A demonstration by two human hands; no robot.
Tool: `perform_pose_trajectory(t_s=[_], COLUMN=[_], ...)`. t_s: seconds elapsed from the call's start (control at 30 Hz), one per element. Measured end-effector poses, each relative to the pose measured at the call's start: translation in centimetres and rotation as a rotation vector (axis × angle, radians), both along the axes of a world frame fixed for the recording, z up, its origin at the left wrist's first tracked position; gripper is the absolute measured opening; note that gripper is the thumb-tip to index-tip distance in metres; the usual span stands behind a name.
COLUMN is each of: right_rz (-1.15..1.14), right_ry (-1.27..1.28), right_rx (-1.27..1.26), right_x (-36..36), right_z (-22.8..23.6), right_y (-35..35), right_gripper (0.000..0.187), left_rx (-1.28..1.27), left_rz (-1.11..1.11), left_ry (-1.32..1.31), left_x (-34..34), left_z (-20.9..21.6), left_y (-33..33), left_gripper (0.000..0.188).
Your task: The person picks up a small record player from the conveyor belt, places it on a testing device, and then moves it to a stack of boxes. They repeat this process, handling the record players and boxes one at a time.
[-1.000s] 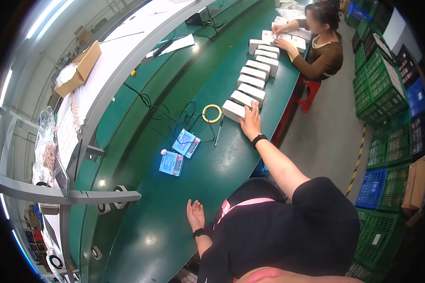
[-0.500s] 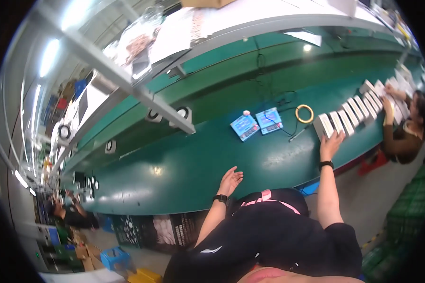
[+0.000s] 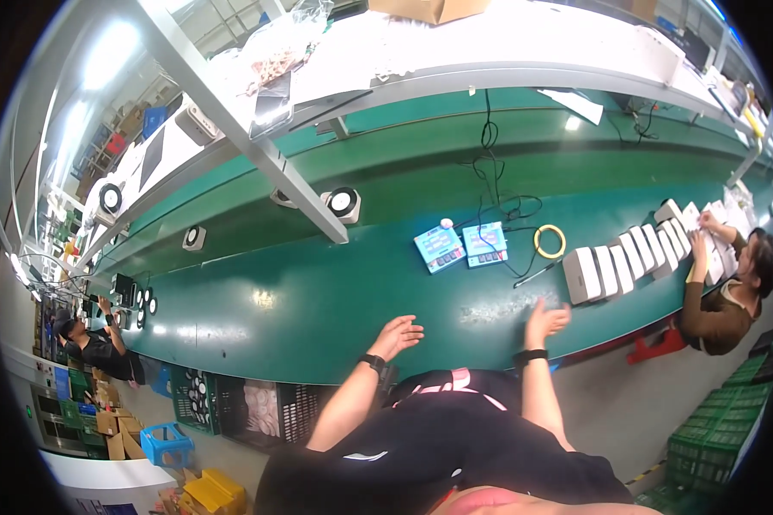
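Note:
Over the front part of the green bench [image 3: 343, 292], my left hand [image 3: 397, 337] is raised with its fingers apart and nothing in it. My right hand [image 3: 545, 323] hovers to its right, open and bare, a little left of the nearest white box [image 3: 582, 276]. That box stands on edge at the head of a row of several similar white boxes running to the far right. Ahead of my hands lie two blue meters with displays, a left one [image 3: 440, 247] and a right one [image 3: 486, 244]. A yellow ring [image 3: 550, 242] and a dark pen-like tool [image 3: 537, 275] lie beside them.
A co-worker [image 3: 721, 287] handles white boxes at the far right. Another person [image 3: 99, 343] works at the far left. A grey post [image 3: 258, 154] rises from the bench to an overhead shelf. Black crates [image 3: 296, 412] stand under the bench; black cables trail behind the meters.
My right hand has left the nearest white box and drawn back to the left. My left hand stays open over the bench. The whole view has shifted slightly.

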State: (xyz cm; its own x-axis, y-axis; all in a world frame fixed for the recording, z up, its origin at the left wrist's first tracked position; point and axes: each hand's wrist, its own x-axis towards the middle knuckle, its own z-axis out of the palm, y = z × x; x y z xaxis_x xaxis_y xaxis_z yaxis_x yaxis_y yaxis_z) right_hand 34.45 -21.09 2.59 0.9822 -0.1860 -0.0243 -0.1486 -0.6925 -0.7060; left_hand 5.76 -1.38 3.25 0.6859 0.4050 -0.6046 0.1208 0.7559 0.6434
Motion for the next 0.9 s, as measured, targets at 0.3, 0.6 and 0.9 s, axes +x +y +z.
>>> perform_pose_trajectory(t_s=[0.3,0.6,0.9], right_rz=[0.172,0.09,0.101], right_ry=[-0.133,-0.088,-0.017], right_rx=[-0.472,-0.562,-0.573], right_x=[-1.0,-0.1,0.4], right_z=[-0.8,-0.5,-0.6], right_y=[6.3,7.3,7.2], right_gripper=[0.045,0.042,0.04], left_rx=[1.308,2.054,1.932], left_rz=[-0.188,-0.608,-0.878], left_ry=[0.598,0.998,0.831], left_x=[5.9,14.8,18.0], left_z=[5.8,6.9,7.3], left_y=[16.8,28.0,31.4], left_gripper=[0.057,0.076,0.087])
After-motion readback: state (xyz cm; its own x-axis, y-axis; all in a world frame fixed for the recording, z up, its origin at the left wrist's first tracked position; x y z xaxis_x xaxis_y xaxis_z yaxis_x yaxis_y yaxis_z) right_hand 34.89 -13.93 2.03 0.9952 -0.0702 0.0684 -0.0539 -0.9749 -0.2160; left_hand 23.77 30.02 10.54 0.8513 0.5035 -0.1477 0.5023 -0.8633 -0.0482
